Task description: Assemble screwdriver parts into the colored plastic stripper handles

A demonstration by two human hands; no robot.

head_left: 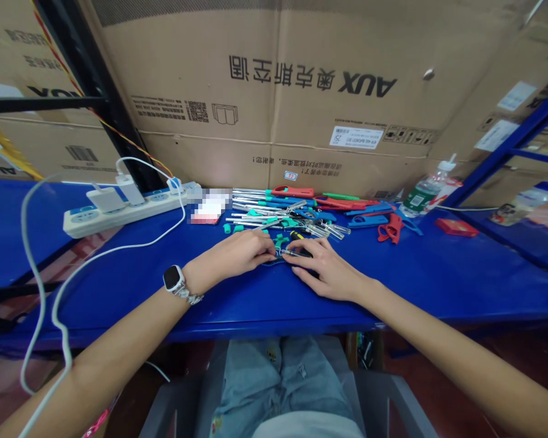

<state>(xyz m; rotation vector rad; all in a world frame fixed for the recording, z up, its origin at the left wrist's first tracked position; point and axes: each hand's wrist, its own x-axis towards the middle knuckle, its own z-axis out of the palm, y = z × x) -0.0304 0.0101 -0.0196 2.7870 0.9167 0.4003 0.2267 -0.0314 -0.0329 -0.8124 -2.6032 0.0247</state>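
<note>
Close together over the blue table (228, 286), my two hands work on small parts. My left hand (251, 250) has thumb and fingers pinched near a thin pale wire; the held piece is too small to name. In my right hand (324, 267), thumb and index finger close on a slim dark piece with a silvery tip (296, 253). Beside the fingertips lies a green plastic part (281, 240). A yellow-and-black handle (296, 235) shows behind my right hand. Just beyond lie metal tubes (249, 201) with green ends and red long-nosed lighter bodies (292, 191).
Blue plastic shells (369, 216) and a red shell (390, 229) lie to the right, near a clear bottle (422, 194) and a red box (456, 227). At left are a white power strip (132, 210) and a looping white cable (119, 248). Cardboard boxes (278, 115) stand behind.
</note>
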